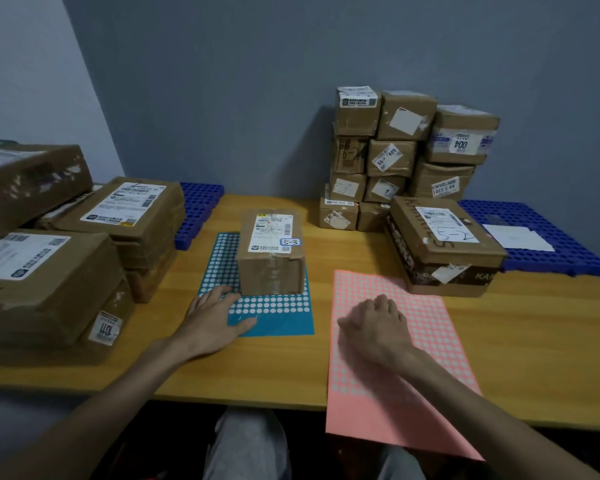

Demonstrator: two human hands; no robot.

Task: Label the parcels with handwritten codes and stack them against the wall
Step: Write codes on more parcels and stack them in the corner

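Sitting mid-frame on the blue sticker sheet (pixel 278 320), the parcel marked 5-3 (pixel 272 251) runs lengthwise toward the frame's top. The left hand (pixel 215 317) lies flat and empty just beside its lower-left corner, nearer than the right hand (pixel 374 327), whose curled fingers hide any hold.

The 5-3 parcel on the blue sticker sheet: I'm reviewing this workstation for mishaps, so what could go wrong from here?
1. The 5-3 parcel sits on the blue sticker sheet, which the left hand rests on; sliding the parcel may crease it.
2. The pink sticker sheet under the right hand overhangs the table at its near edge and might slip off.
3. The wall stack looks uneven; another parcel could tip it.
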